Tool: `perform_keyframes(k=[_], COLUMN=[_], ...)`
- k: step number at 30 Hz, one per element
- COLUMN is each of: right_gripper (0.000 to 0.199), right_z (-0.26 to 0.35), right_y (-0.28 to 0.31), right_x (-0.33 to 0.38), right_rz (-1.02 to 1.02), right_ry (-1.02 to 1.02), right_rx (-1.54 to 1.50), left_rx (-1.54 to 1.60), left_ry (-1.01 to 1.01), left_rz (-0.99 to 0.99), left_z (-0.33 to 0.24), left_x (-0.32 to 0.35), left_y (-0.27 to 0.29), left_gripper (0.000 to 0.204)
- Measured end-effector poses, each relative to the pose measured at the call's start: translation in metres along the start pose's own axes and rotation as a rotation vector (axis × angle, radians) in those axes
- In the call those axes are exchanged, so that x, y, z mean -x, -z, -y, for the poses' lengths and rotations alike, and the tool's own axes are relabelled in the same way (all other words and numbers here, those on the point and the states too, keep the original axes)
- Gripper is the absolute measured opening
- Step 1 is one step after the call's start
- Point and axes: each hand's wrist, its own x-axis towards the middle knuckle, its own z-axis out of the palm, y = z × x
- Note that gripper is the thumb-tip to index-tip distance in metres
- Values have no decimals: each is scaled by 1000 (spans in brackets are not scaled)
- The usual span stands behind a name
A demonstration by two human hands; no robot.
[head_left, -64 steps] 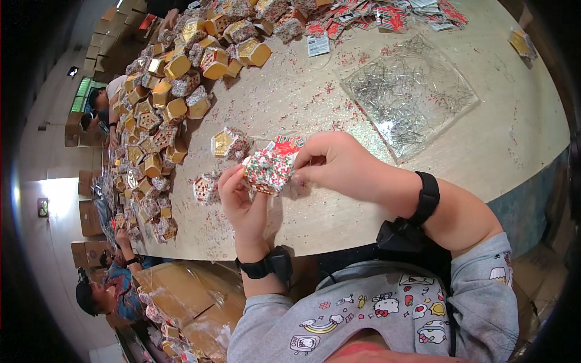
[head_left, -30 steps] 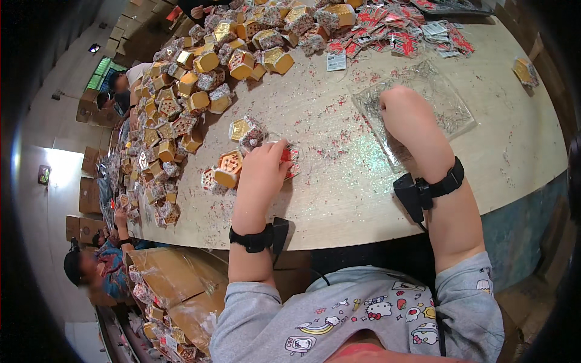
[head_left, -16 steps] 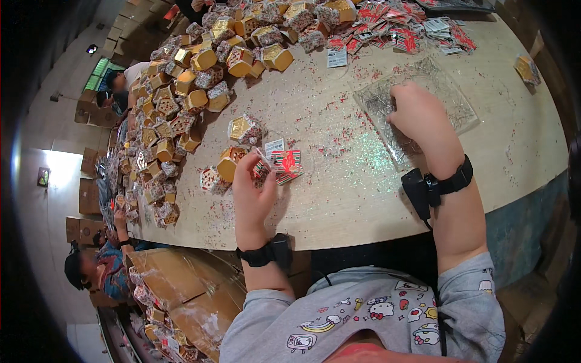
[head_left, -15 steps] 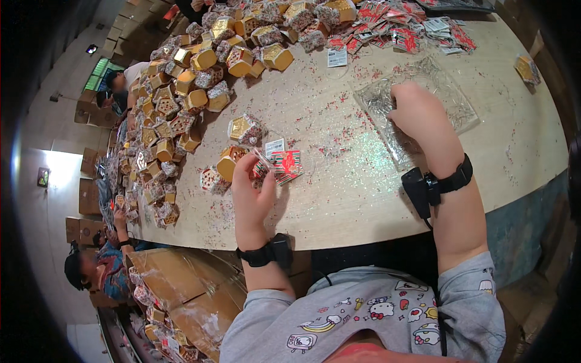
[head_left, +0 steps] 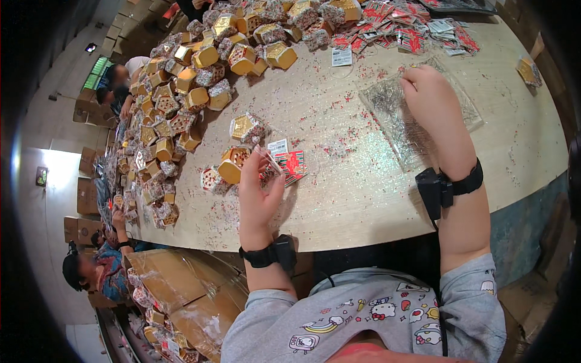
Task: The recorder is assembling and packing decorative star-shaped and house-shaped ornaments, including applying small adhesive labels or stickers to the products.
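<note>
The person's left hand (head_left: 260, 202) has its thumb and forefinger parted in a narrow span, holding between them a thin, patterned card (head_left: 272, 162) seen nearly edge-on. Just to the right of those fingertips, a red card with green-and-white striped edges (head_left: 293, 165) lies on the pale wooden table (head_left: 339, 212), next to a small white printed label (head_left: 278, 147). Just left of the left hand sits a gold-based, many-sided ornament with a red-dotted face (head_left: 233, 164); beyond the fingertips rests a white-rimmed ornament with a gold pentagonal face (head_left: 244, 128). The right hand (head_left: 433, 97), its fingers curled close together, is over a shallow, clear plastic tray (head_left: 384, 137) of tangled silver wires (head_left: 387, 107); whether it grips one cannot be told. Farther left of both hands spreads a large heap of gold and glittery ornaments (head_left: 196, 97).
</note>
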Motion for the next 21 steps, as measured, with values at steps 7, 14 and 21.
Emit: perform_keyframes(k=[7,14,21], right_gripper=[17,15,13], right_z=[3,1,23], right_y=[0,-2,-3], right_x=[-3,-7,2], right_rz=[-114,6,79], right_ry=[-28,-249,-210], right_rx=[-337,-709,-839], left_rx=[-87,-43,-65], left_ry=[-46,-39,-66], left_rz=[23,39,79], left_z=[3,3,2], left_x=[2,3,6], left_y=[0,-1,2], left_gripper=[64,64,68])
